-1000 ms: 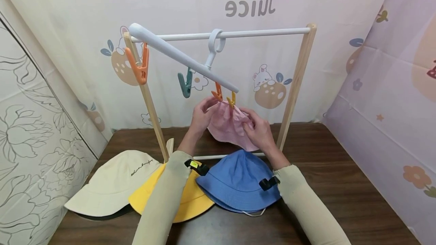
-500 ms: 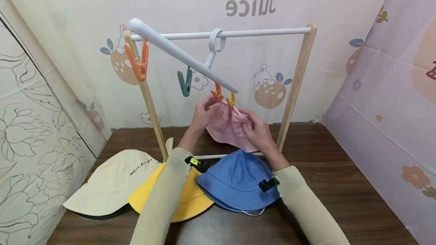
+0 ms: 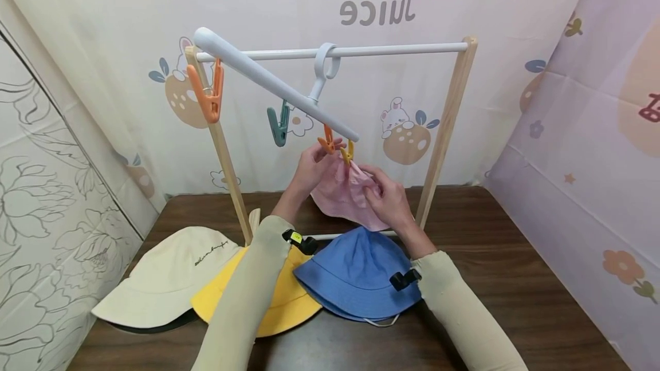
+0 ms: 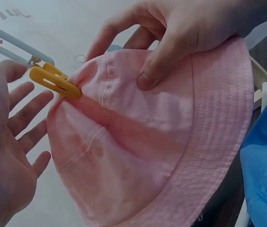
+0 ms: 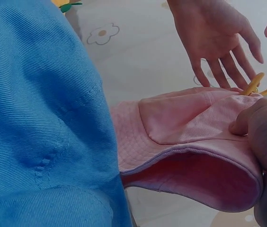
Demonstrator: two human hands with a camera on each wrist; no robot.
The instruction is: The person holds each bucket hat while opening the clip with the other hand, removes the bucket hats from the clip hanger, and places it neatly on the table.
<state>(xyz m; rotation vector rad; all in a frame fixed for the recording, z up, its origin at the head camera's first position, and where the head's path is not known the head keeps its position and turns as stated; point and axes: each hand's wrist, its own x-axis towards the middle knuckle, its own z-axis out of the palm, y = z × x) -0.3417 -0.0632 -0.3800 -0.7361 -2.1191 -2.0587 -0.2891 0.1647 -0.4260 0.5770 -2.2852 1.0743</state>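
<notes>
- Pink hat [image 3: 344,196]: hangs from the yellow clip [image 3: 348,152] on the low end of the tilted pale hanger [image 3: 273,86], above the table and behind the blue hat. The clip bites a fold at the hat's crown.
- My right hand [image 3: 388,199]: thumb and fingers pinch the pink hat's cloth just below the yellow clip.
- My left hand [image 3: 311,166]: fingers straight and spread, holding nothing, just beside the yellow clip and the hat's left side; whether the fingertips touch the cloth I cannot tell.
- Orange clip [image 3: 326,140]: next to the yellow one on the hanger, by my left fingertips.
- Green clip [image 3: 279,123] and a second, larger orange clip [image 3: 208,94]: further up the hanger, nothing in them.
- Wooden rack [image 3: 447,125] with white rail: carries the hanger by its loop.
- Blue hat [image 3: 356,273], yellow hat [image 3: 289,302], cream hat [image 3: 170,279]: lying overlapped on the dark wooden table [image 3: 515,279], in front of the rack.
</notes>
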